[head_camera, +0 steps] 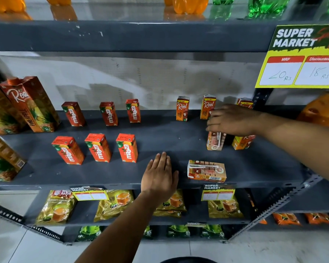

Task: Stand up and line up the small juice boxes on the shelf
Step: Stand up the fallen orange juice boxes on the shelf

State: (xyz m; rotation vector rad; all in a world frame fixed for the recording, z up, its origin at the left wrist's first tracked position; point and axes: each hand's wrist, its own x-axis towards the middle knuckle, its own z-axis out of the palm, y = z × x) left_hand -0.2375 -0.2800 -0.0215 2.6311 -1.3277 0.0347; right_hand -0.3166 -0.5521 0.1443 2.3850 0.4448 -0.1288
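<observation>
Several red Maaza juice boxes stand in two rows on the grey shelf (175, 141), such as the front one (127, 148). Orange Real boxes stand at the back right (182, 108) (207, 107). My right hand (234, 120) reaches in from the right, fingers closed on the top of an upright Real box (215, 141) whose straw side faces me. Beside it stands another Real box (242, 142). One Real box (206, 171) lies flat near the shelf's front edge. My left hand (160, 176) rests flat and empty on the shelf, just left of the lying box.
Tall Real pineapple cartons (31, 104) stand at the left end. A yellow price sign (300, 57) hangs at the upper right. Tea packets (55, 207) fill the shelf below. Orange and green bottles (190, 4) stand on the shelf above.
</observation>
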